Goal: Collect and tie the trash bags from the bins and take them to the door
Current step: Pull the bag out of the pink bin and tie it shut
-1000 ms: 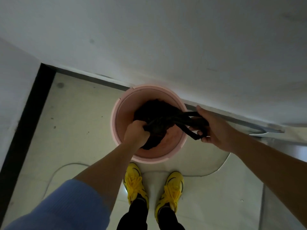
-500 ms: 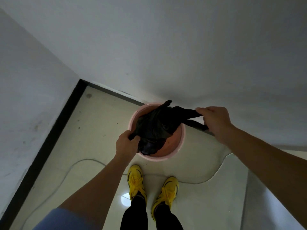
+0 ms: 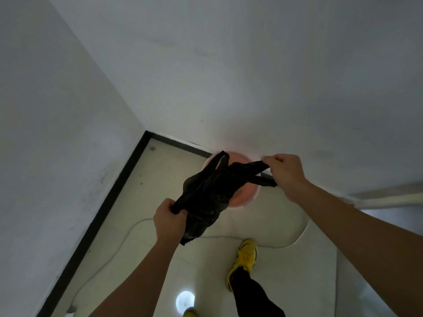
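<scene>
Two white walls (image 3: 206,65) meet over a pale tiled floor (image 3: 148,179). At the far wall's foot stands a pink bin (image 3: 246,194). Above it the black trash bag (image 3: 206,197) is held up, its contents hidden. The left hand (image 3: 170,221) clenches the bag's edge at seven o'clock; the right hand (image 3: 287,173) grips its straps at two o'clock.

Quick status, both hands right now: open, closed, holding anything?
Left hand: closed, gripping one end of the black trash bag.
Right hand: closed, gripping the bag's handle strips at the other end.
</scene>
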`<state>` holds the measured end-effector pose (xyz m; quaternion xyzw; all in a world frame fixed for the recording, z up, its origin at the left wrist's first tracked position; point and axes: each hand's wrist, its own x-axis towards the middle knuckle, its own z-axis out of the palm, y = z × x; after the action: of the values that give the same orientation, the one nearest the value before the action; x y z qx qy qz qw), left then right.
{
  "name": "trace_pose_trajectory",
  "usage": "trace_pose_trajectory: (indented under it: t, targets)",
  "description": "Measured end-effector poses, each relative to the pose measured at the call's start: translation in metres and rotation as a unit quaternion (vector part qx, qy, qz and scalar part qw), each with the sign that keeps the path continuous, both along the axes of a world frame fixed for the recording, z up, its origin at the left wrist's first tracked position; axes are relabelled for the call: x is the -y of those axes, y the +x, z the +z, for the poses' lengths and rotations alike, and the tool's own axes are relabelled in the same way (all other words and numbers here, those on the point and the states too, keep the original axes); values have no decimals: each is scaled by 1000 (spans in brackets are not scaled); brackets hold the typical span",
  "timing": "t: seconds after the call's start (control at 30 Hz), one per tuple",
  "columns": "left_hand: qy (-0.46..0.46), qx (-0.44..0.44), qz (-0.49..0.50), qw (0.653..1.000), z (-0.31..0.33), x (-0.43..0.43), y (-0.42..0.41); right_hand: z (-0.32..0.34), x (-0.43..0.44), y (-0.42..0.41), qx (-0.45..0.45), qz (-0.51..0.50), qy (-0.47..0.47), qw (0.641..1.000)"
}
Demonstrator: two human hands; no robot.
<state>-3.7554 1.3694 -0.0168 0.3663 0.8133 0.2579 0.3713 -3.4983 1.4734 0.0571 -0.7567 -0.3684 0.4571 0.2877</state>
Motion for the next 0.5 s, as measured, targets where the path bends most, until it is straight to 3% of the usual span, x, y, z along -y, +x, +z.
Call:
trace_pose_trajectory:
  t: [0.5]
  targets:
    - [-34,4,12,999,-37,200,-113,-14,220,-91,-6,-38,-42,998]
